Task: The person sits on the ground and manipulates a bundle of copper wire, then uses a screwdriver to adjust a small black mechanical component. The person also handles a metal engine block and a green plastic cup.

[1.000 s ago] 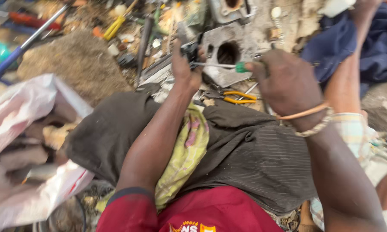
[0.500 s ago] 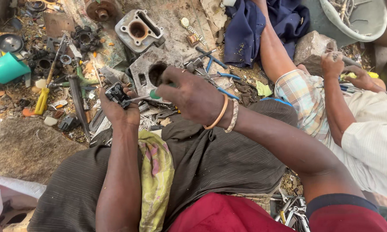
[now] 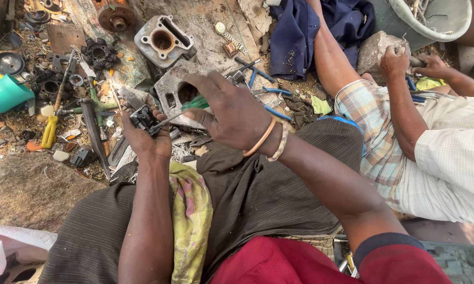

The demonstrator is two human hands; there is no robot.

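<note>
left hand (image 3: 145, 139): closed around a small black metal part (image 3: 142, 118), held just left of the grey engine casting (image 3: 176, 94).
right hand (image 3: 231, 113): fingers clamped on a green-handled screwdriver (image 3: 187, 108); the shaft is angled down-left and the tip is set against the black part.
black part: gripped in the left hand above the lap, just in front of the grey casting.
grey casting: laid on the ground, round bore visible, partly covered by the right hand.
cylinder block (image 3: 163, 39): seen just behind the casting, bore facing up.
blue-handled pliers (image 3: 271, 102): laid on the ground just right of the casting.
yellow-handled screwdriver (image 3: 52, 126): found well left of the casting, among dark scrap parts.
teal plastic cup (image 3: 5, 93): lying on its side far left of the casting.
yellow-green rag (image 3: 189, 221): draped over the lap, nearer the camera than the casting.
second person (image 3: 436, 152): seated right of the casting; both hands are kept at a stone (image 3: 373, 50).
</note>
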